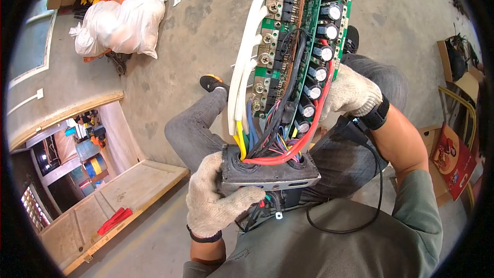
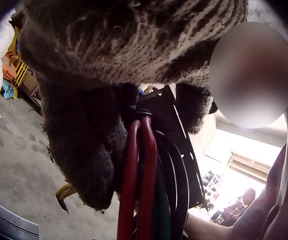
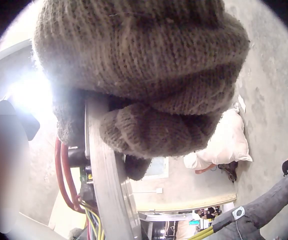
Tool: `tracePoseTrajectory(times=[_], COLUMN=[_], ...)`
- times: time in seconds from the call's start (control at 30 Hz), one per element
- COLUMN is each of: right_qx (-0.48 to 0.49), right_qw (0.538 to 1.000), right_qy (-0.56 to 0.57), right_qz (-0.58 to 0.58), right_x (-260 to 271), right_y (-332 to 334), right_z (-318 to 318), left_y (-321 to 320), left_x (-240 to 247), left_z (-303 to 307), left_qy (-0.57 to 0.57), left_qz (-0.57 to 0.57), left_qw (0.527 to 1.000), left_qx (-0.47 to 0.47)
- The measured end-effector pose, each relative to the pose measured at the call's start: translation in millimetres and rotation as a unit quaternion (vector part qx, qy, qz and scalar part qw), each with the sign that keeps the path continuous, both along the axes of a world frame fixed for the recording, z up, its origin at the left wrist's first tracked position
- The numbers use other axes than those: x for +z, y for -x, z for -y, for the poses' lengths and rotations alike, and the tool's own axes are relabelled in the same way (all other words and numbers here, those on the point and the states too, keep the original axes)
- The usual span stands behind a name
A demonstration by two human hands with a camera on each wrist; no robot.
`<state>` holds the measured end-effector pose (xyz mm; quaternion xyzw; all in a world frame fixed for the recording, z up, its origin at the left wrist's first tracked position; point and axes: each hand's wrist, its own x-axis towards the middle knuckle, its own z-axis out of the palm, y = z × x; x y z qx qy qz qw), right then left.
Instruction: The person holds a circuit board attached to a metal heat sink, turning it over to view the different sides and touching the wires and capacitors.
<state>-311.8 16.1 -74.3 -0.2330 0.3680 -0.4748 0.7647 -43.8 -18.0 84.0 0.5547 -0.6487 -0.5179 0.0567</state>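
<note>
A green circuit board [image 1: 270, 24] with a row of capacitors [image 1: 330, 32] is held up between my gloved hands. White-sleeved cables [image 1: 241, 80] run along its left side and a thick red cable [image 1: 321, 108] along its right; both reach a black end plate [image 1: 267, 174]. My left hand [image 1: 208, 193] grips this plate, thumb across its near side. More red cables [image 2: 146, 165] leave the plate in the left wrist view. My right hand [image 1: 355, 92] holds the board's right edge; in the right wrist view its fingers [image 3: 149, 131] curl round the metal base [image 3: 109, 175].
A white sack [image 1: 128, 25] lies on the concrete floor at the back left. A wooden ledge [image 1: 149, 180] carrying a red item [image 1: 115, 220] is at lower left. A red printed carton [image 1: 453, 159] and an open cardboard box [image 1: 465, 80] stand right. A black cord [image 1: 380, 190] loops from the right wrist.
</note>
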Motion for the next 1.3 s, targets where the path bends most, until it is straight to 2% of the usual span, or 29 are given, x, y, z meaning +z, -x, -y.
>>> tracePoseTrajectory(times=[0.13,0.2,0.27,0.33,0.43,0.57,0.67,0.73,0.8,1.0,1.07,1.13,1.3], right_qx=[0.005,0.005,0.004,-0.038,-0.02,-0.025,-0.007,-0.028,-0.024,-0.006,0.005,0.032,0.025], right_qw=[1.0,1.0,1.0,0.997,0.997,0.996,0.999,0.996,0.997,0.999,0.999,0.998,0.998], right_qy=[0.002,-0.004,-0.01,0.063,0.074,0.089,0.028,-0.033,-0.029,-0.031,-0.034,-0.043,-0.037], right_qz=[-0.011,-0.013,-0.016,0.032,0.02,-0.002,0.017,0.072,0.063,0.041,0.027,-0.033,-0.033], right_x=[1.1,1.0,0.8,1.4,0.2,-0.9,-10.1,-11.7,-10.9,-1.2,0.2,0.1,1.8], right_y=[0.5,0.1,-2.2,-7.7,-5.0,-4.2,-0.7,-2.8,-2.8,-2.1,-0.6,1.4,1.2], right_z=[0.3,0.1,0.1,1.5,1.3,1.2,-2.2,-4.7,-4.5,-2.0,-1.0,-0.6,-1.9], left_y=[-1.6,2.9,-0.5,-2.6,-2.8,0.0,0.5,-1.0,-5.7,1.6,-1.1,-2.0,-4.5], left_x=[-1.1,2.3,0.2,-0.7,-0.2,1.7,1.6,0.2,-3.2,2.4,0.2,-0.5,-2.7], left_z=[1.1,-0.5,0.2,1.1,1.2,0.1,0.0,0.4,1.3,0.2,0.7,0.8,0.3], left_qy=[0.039,-0.016,-0.009,-0.002,0.014,-0.014,-0.01,-0.003,0.021,-0.001,0.008,0.018,0.014], left_qz=[0.012,-0.009,-0.008,-0.007,-0.001,-0.001,-0.002,0.0,0.013,0.02,0.015,0.01,0.005], left_qw=[0.998,1.0,1.0,1.0,1.0,1.0,1.0,1.0,0.999,1.0,1.0,1.0,1.0], left_qx=[-0.04,0.023,0.009,-0.005,-0.022,0.003,0.003,-0.001,-0.035,0.001,-0.007,-0.014,-0.015])
